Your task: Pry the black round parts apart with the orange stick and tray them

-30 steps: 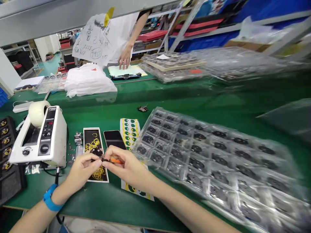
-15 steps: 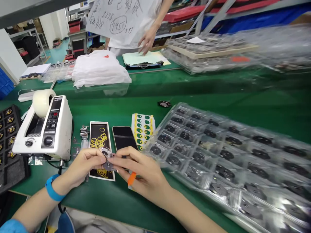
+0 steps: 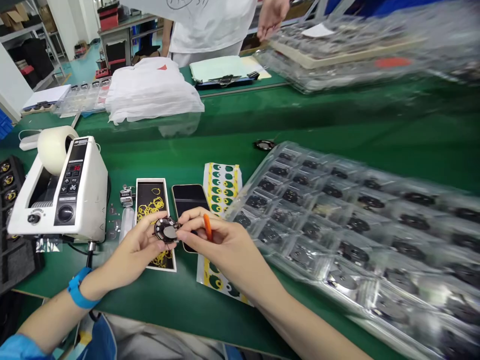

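Between my two hands is a small round black part (image 3: 165,230) with a silver disc in its middle. My left hand (image 3: 143,242) pinches its left and lower edge between thumb and fingers. The fingertips of my right hand (image 3: 210,234), which has an orange band on one finger, are closed at its right edge. Below the hands lies a white-rimmed box (image 3: 170,200) of yellow rings (image 3: 152,207), partly covered. A dark phone (image 3: 189,196) and a sheet of green and yellow stickers (image 3: 223,187) lie partly under my right hand.
At left stands a white tape dispenser (image 3: 92,200), with a tally counter (image 3: 126,196) beside it. A clear compartment tray (image 3: 300,240) of black parts fills the right. Across the bench are a white cloth pile (image 3: 150,92), a clipboard (image 3: 221,70) and a co-worker's hand (image 3: 272,17).
The held part is turned, now showing its black face and silver centre. My right hand has shifted its fingers on it. The co-worker's hand has left the clipboard, moving right. The view has tilted downward.
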Demonstrator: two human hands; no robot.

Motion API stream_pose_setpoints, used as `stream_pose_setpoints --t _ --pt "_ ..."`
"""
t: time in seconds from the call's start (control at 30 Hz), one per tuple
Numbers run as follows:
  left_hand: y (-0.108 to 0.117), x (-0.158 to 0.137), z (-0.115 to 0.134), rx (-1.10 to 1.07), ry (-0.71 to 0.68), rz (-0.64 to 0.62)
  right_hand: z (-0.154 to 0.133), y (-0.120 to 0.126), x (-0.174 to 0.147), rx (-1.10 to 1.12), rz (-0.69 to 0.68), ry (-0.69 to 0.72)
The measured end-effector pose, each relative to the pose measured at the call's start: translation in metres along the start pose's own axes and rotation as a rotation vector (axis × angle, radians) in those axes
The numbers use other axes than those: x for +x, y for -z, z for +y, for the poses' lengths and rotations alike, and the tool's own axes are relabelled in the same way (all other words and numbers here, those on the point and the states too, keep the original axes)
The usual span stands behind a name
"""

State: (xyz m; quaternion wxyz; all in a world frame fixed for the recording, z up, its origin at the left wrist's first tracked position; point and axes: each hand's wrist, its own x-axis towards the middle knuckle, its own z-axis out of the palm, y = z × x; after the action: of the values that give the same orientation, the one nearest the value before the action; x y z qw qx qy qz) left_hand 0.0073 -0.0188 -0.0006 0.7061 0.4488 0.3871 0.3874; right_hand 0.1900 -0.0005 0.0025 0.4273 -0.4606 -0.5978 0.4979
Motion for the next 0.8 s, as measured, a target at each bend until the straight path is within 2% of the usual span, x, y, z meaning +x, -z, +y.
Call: stream_pose_setpoints --t 0.17,0.43,0.57,0.8 --pt "-0.002 -0.001 0.004 0.112 -0.041 -0.022 0.001 0.001 0.002 0.059 -0.009 -0.050" --pt "-0.001 -0.003 0.003 0.245 -0.077 0.017 -0.002 0.001 0.001 -0.022 -0.036 0.014" --pt "-0.001 -0.003 0.001 0.296 -0.114 0.030 0.001 -0.003 -0.001 -0.075 0.043 0.083" --pt "-0.005 -0.001 -0.004 0.196 -0.128 0.013 0.009 -0.014 -0.004 -0.146 0.173 0.186"
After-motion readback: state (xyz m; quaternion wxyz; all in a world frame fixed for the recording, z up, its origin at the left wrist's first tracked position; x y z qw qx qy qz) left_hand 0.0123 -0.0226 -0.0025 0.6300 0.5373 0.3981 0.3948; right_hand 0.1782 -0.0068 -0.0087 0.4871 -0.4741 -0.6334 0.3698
